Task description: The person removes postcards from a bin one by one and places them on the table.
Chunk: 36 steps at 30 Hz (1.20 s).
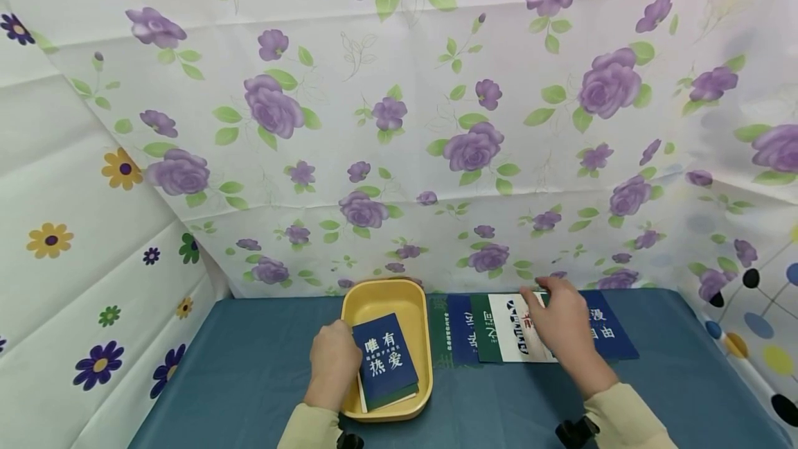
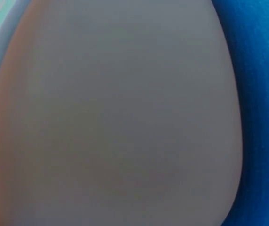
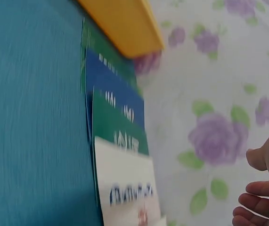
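Note:
My left hand (image 1: pixel 334 359) grips the left rim of a yellow tray (image 1: pixel 426 303), with curled fingers beside a stack of cards in it. The top card (image 1: pixel 386 359) is dark blue with white Chinese characters; green and white edges show beneath. Over a row of overlapping cards hovers my right hand (image 1: pixel 564 317), thumb and fingers apart and holding nothing. A white card (image 1: pixel 506 331) lies just left of it, and a blue card (image 1: pixel 614 331) fans out to its right. In the right wrist view the thumb and fingers of the right hand (image 3: pixel 268 183) are seen apart.
Farther left in the row lie a green card (image 1: pixel 439 331) and a blue card (image 1: pixel 461 324). A blue-green cloth (image 1: pixel 274 359) covers the table. Flower-printed sheets (image 1: pixel 399 123) hang behind and at the sides. Skin fills most of the left wrist view.

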Available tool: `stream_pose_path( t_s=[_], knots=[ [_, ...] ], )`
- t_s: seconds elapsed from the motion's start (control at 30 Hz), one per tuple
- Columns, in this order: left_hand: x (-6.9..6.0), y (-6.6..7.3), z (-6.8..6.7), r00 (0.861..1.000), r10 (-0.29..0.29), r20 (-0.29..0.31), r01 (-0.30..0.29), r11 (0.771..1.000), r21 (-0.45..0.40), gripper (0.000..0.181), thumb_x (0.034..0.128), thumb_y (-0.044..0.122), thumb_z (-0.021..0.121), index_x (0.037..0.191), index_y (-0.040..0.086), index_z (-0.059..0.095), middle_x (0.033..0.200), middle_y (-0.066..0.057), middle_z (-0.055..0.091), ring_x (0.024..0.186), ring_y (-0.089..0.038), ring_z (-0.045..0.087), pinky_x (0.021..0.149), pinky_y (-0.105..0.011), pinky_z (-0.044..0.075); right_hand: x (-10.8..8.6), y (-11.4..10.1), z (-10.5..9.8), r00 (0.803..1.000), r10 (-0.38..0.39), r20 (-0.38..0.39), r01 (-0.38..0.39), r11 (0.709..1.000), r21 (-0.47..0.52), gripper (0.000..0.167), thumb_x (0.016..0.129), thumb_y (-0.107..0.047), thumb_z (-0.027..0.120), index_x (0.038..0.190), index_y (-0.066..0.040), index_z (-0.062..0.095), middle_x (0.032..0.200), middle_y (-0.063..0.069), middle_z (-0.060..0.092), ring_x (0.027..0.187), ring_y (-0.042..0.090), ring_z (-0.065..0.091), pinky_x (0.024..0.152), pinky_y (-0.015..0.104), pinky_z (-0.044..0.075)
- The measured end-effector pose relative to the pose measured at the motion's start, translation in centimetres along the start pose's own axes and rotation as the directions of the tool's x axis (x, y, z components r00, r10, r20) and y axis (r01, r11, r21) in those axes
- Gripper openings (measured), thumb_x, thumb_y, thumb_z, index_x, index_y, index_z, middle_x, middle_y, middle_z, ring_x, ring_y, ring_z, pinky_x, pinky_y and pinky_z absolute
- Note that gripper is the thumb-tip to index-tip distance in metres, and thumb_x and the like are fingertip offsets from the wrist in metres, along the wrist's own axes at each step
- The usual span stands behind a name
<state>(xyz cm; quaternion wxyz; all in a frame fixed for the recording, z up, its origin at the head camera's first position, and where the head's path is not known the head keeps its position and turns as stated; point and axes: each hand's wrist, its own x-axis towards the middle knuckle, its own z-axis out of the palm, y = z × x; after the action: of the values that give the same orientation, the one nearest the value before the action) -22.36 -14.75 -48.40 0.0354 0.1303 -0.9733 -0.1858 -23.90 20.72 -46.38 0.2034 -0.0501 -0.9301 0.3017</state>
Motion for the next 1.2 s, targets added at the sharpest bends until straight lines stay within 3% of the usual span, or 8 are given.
stream_pose_path(
  t_s=[0.2, 0.33, 0.57, 0.8, 1.0, 1.2],
  knots=[
    [0.0, 0.0, 0.0, 1.000, 0.004, -0.005, -0.004, 1.000, -0.009, 0.012, 0.0768, 0.001, 0.067, 0.088, -0.003, 0.067, 0.072, -0.014, 0.066, 0.057, -0.024, 0.064, 0.047, -0.036, 0.049, -0.9, -3.3, 1.1, 0.997, -0.055, 0.058, 0.053, 0.998, 0.037, 0.050, 0.088, -0.040, 0.061, 0.123, -0.005, 0.057, 0.115, 0.016, 0.061, 0.104, 0.033, 0.059, 0.077, 0.048, 0.049],
    [-0.1, 0.0, 0.0, 1.000, 0.010, -0.004, -0.010, 1.000, -0.007, 0.012, 0.0767, 0.001, 0.067, 0.088, -0.003, 0.067, 0.072, -0.014, 0.066, 0.056, -0.025, 0.064, 0.047, -0.036, 0.050, -1.7, -5.7, 2.1, 0.991, -0.053, 0.124, 0.048, 0.998, 0.048, 0.054, 0.087, -0.041, 0.063, 0.128, -0.007, 0.054, 0.119, 0.014, 0.060, 0.105, 0.030, 0.059, 0.079, 0.046, 0.050],
    [-0.1, 0.0, 0.0, 1.000, 0.002, 0.004, -0.002, 1.000, 0.002, 0.012, 0.0770, 0.001, 0.067, 0.088, -0.004, 0.066, 0.072, -0.014, 0.066, 0.057, -0.024, 0.064, 0.047, -0.036, 0.050, -3.0, -9.6, 3.9, 0.983, -0.064, 0.174, 0.056, 0.997, 0.050, 0.055, 0.083, -0.043, 0.067, 0.125, -0.009, 0.057, 0.122, 0.011, 0.059, 0.110, 0.026, 0.059, 0.085, 0.045, 0.051],
    [0.0, 0.0, 0.1, 1.000, 0.007, -0.007, -0.007, 1.000, 0.004, 0.009, 0.0768, 0.001, 0.067, 0.085, -0.002, 0.067, 0.069, -0.013, 0.066, 0.053, -0.024, 0.063, 0.043, -0.034, 0.048, -4.3, -12.9, 5.8, 0.965, -0.122, 0.230, 0.109, 0.992, 0.069, 0.058, 0.080, -0.042, 0.070, 0.125, -0.007, 0.056, 0.123, 0.012, 0.059, 0.115, 0.028, 0.057, 0.089, 0.044, 0.050],
    [0.0, 0.1, 0.0, 1.000, -0.003, 0.005, 0.003, 1.000, 0.009, 0.012, 0.0767, 0.002, 0.068, 0.087, -0.003, 0.066, 0.071, -0.014, 0.066, 0.055, -0.024, 0.063, 0.045, -0.036, 0.049, -5.8, -15.0, 7.5, 0.936, -0.159, 0.314, 0.147, 0.987, 0.064, 0.064, 0.078, -0.044, 0.071, 0.127, -0.005, 0.055, 0.117, 0.013, 0.061, 0.107, 0.027, 0.059, 0.086, 0.043, 0.051],
    [-0.2, 0.1, -0.1, 1.000, -0.003, 0.007, 0.002, 1.000, 0.002, 0.010, 0.0769, 0.002, 0.068, 0.086, -0.002, 0.067, 0.070, -0.013, 0.066, 0.054, -0.023, 0.063, 0.047, -0.036, 0.051, -7.5, -15.9, 9.4, 0.883, -0.206, 0.422, 0.215, 0.976, 0.026, 0.068, 0.079, -0.045, 0.070, 0.130, -0.004, 0.051, 0.119, 0.014, 0.060, 0.111, 0.029, 0.057, 0.089, 0.045, 0.050]
  ],
)
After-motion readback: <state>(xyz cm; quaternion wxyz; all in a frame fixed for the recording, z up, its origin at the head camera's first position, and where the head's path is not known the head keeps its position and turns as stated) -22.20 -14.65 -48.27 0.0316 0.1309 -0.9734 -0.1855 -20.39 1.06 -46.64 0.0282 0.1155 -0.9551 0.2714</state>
